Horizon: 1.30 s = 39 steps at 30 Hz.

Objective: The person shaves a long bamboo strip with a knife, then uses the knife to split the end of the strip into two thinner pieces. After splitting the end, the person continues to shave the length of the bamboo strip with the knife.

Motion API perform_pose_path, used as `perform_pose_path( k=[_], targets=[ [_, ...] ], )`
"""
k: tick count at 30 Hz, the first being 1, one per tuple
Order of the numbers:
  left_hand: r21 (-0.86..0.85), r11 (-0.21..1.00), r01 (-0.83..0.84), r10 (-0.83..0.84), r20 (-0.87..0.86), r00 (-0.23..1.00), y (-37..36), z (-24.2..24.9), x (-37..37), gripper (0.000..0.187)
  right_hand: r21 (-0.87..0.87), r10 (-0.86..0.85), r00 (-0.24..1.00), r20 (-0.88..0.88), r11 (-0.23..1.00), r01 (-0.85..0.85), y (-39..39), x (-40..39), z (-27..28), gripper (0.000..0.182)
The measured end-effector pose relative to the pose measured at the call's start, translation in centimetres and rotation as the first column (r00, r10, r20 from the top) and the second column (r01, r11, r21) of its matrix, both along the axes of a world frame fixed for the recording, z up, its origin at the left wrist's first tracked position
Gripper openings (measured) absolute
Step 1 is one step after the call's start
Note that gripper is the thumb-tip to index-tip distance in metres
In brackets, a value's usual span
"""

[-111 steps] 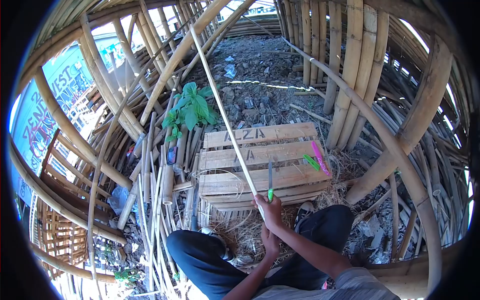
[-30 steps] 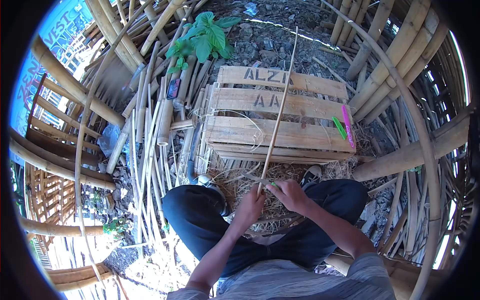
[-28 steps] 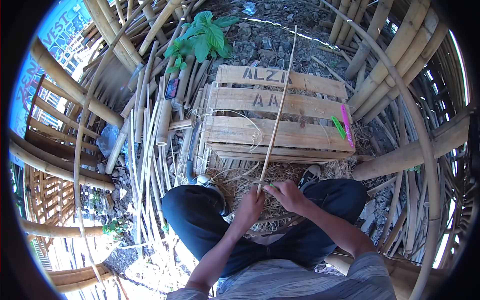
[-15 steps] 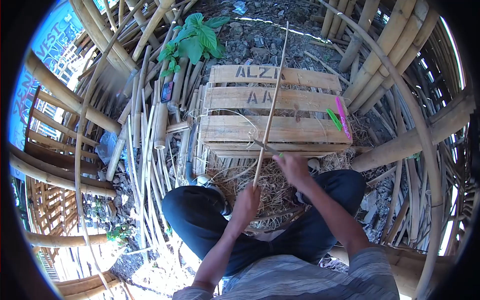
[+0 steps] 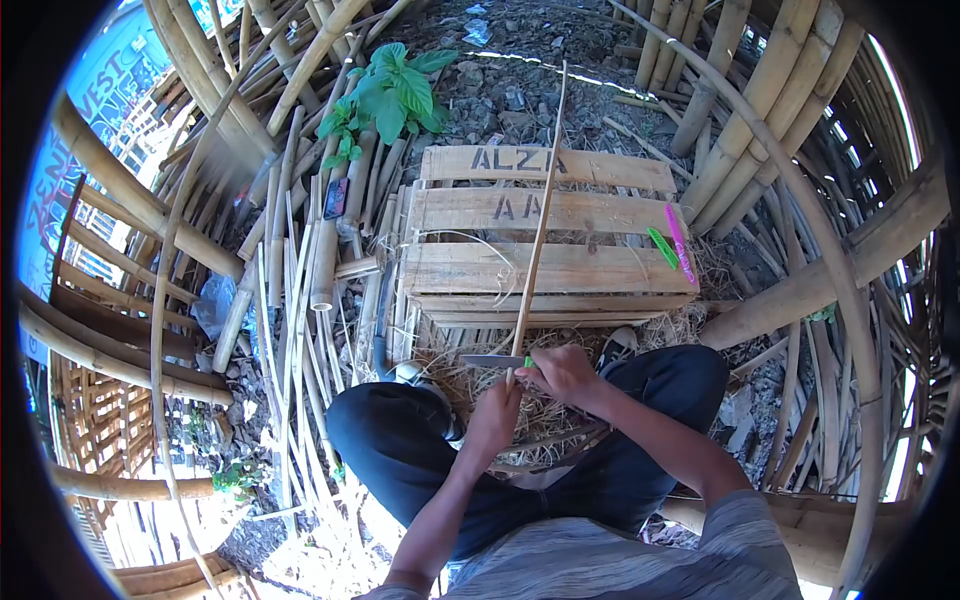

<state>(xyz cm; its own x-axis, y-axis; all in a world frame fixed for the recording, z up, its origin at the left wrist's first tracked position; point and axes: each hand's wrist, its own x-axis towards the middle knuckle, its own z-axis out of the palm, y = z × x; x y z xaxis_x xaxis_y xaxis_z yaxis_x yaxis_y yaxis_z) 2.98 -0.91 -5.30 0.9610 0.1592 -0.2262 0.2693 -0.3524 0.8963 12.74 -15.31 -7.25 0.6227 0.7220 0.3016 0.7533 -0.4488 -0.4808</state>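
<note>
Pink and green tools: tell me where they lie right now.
In the head view, the pink tool and green tool lie side by side at the right end of the wooden crate, beyond the hands.

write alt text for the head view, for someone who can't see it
A seated person's left hand grips a thin bamboo strip while the right hand sets a knife across it, near the grip. The strip leans over a wooden crate amid bamboo poles.

The person wears dark trousers, a grey, seemingly striped shirt, bare forearms.
</note>
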Motion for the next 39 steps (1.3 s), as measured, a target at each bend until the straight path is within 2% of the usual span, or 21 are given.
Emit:
perform_pose_path(
  k=[2,4,8,10,11,14,15,17,19,21,23,24,26,27,29,30,33,35,36,37,39],
  targets=[
    [0.081,0.997,0.002,-0.004,0.026,1.000,0.1,-0.9,-0.2,0.027,0.005,-0.013,0.999,0.051,1.000,0.012,-0.3,1.6,-0.7,0.042],
    [0.132,0.989,0.068,-0.088,0.154,0.984,0.3,-1.3,0.2,0.027,-0.004,-0.062,0.993,0.099,0.998,0.063,-0.2,2.1,-0.8,0.043],
    [0.140,0.990,0.007,-0.021,0.100,0.995,0.3,-0.2,-0.4,0.024,-0.028,-0.203,0.975,0.088,0.978,0.207,-0.6,3.7,-0.7,0.046],
    [0.025,0.999,0.036,-0.035,-0.012,0.999,0.8,1.3,-1.0,0.022,0.027,-0.199,0.967,0.157,0.980,0.197,-1.6,5.0,0.4,0.048],
    [0.034,0.998,0.053,-0.053,-0.009,0.999,1.1,1.4,-1.1,0.022,0.037,-0.217,0.963,0.159,0.976,0.214,-1.4,4.6,0.5,0.048],
    [-0.067,0.997,0.046,-0.049,-0.041,0.998,1.0,0.8,-1.6,0.022,0.018,-0.274,0.960,0.059,0.962,0.274,-1.1,2.2,0.2,0.049],
    [-0.079,0.996,0.042,-0.044,-0.024,0.999,0.8,-0.3,-1.7,0.022,0.018,-0.271,0.960,0.067,0.963,0.270,-0.9,1.5,0.3,0.049],
    [-0.092,0.995,0.033,-0.034,-0.013,0.999,0.7,-0.9,-1.7,0.022,-0.022,-0.073,0.997,0.010,0.997,0.073,-0.5,0.2,0.6,0.050],
    [-0.025,0.999,0.044,-0.046,-0.063,0.997,0.8,-0.2,-1.5,0.022,0.028,-0.046,0.996,0.078,0.999,0.044,-0.1,0.7,0.6,0.051],
    [0.024,0.998,0.051,-0.049,-0.081,0.996,0.8,1.2,-1.4,0.023,-0.161,-0.198,0.978,0.063,0.965,0.206,-1.0,5.1,1.2,0.048],
    [0.075,0.995,0.058,-0.051,-0.091,0.995,0.8,1.6,-1.5,0.024,-0.135,-0.478,0.863,0.164,0.856,0.499,-1.9,8.6,1.0,0.046],
    [0.076,0.995,0.062,-0.056,-0.079,0.995,0.7,1.5,-1.7,0.023,-0.128,-0.477,0.863,0.166,0.857,0.498,-1.9,8.6,1.2,0.046],
    [0.074,0.996,0.053,-0.052,-0.021,0.998,1.0,1.5,-1.4,0.022,-0.153,-0.381,0.924,0.042,0.911,0.383,-1.9,7.9,1.5,0.048],
    [0.073,0.996,0.051,-0.050,-0.018,0.999,1.0,1.4,-1.2,0.022,-0.153,-0.380,0.924,0.045,0.911,0.382,-1.7,7.0,1.7,0.048],
    [0.142,0.989,0.027,-0.035,0.050,0.998,1.0,1.1,-1.0,0.023,-0.119,-0.198,0.972,0.130,0.970,0.213,-0.7,4.9,2.6,0.048],
    [0.143,0.989,0.026,-0.033,0.049,0.998,1.0,1.0,-0.8,0.023,-0.119,-0.196,0.972,0.129,0.970,0.211,-0.8,4.8,3.2,0.048],
    [0.168,0.985,0.039,-0.029,-0.062,0.998,1.1,1.0,-0.9,0.025,-0.144,-0.110,0.993,0.051,0.983,0.116,-1.0,4.3,4.2,0.049],
    [0.153,0.988,0.029,-0.014,-0.099,0.995,1.1,1.0,-0.6,0.028,-0.223,-0.015,0.984,-0.180,0.974,-0.026,-1.4,4.3,4.6,0.052],
    [0.154,0.988,0.031,-0.015,-0.099,0.995,1.1,0.9,-0.5,0.028,-0.156,0.022,0.921,-0.388,0.984,-0.090,-1.7,4.2,4.8,0.050],
    [0.167,0.985,0.041,-0.025,-0.099,0.995,1.0,0.6,-0.5,0.028,-0.158,0.020,0.921,-0.388,0.983,-0.088,-1.8,4.1,4.6,0.050],
    [0.177,0.983,0.052,-0.034,-0.102,0.994,0.7,0.0,-0.4,0.029,-0.156,-0.093,0.610,-0.787,0.987,-0.051,-1.6,3.7,3.7,0.058]
  ],
)
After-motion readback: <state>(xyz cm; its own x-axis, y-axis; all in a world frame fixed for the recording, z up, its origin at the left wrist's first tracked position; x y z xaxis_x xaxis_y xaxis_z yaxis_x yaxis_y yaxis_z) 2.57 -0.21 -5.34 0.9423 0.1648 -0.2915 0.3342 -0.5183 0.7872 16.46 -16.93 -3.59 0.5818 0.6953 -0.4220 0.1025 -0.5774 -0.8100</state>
